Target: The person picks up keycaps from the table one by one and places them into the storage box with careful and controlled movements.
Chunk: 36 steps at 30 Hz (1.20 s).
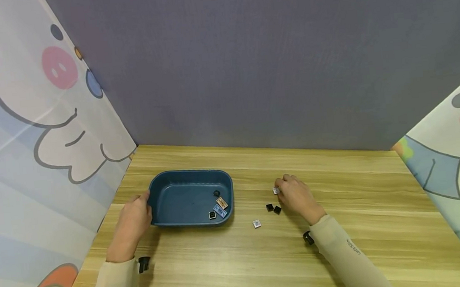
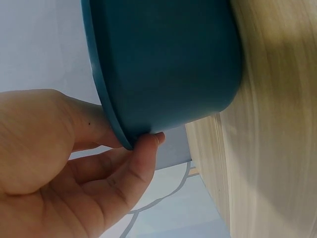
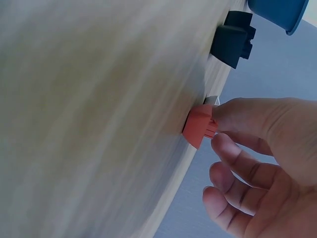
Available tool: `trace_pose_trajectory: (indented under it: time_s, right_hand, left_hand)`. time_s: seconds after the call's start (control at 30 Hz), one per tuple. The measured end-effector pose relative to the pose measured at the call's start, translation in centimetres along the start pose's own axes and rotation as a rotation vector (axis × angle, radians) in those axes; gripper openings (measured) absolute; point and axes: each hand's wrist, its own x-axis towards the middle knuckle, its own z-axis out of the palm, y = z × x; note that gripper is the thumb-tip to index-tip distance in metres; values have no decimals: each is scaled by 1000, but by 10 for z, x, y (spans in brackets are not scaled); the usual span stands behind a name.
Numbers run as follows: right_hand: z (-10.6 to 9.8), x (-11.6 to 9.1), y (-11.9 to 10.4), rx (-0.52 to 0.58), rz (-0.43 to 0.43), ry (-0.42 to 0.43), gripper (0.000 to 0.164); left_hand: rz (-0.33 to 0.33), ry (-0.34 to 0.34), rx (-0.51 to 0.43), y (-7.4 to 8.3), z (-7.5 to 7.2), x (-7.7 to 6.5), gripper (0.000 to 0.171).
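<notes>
At the left, my left hand grips the end rim of a dark blue plastic tray, thumb on one side and fingers on the other. My right hand has thumb and forefinger at the stem of a red keycap, which stands on the table; the other fingers are loosely bent. From the head camera that keycap is hidden under the hand. Beside the fingertips lies a white patterned keycap. Two black keycaps lie just nearer, and another white keycap is closer to the tray.
Inside the tray's right end are a tan keycap, a blue keycap, a small black piece and a black keycap with a pale edge. A grey wall rises behind the wooden table; printed cloths hang at both sides.
</notes>
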Motion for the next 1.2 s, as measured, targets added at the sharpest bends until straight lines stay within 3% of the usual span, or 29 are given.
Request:
trace_pose_trajectory:
  time_s: [0.6, 1.2]
  right_hand:
    - [-7, 4, -8, 28, -13, 5, 8]
    - [-38, 29, -59, -5, -119, 27, 17]
  left_hand:
    - [-7, -4, -10, 0, 1, -1, 39]
    - [-32, -47, -6, 1, 1, 1, 42]
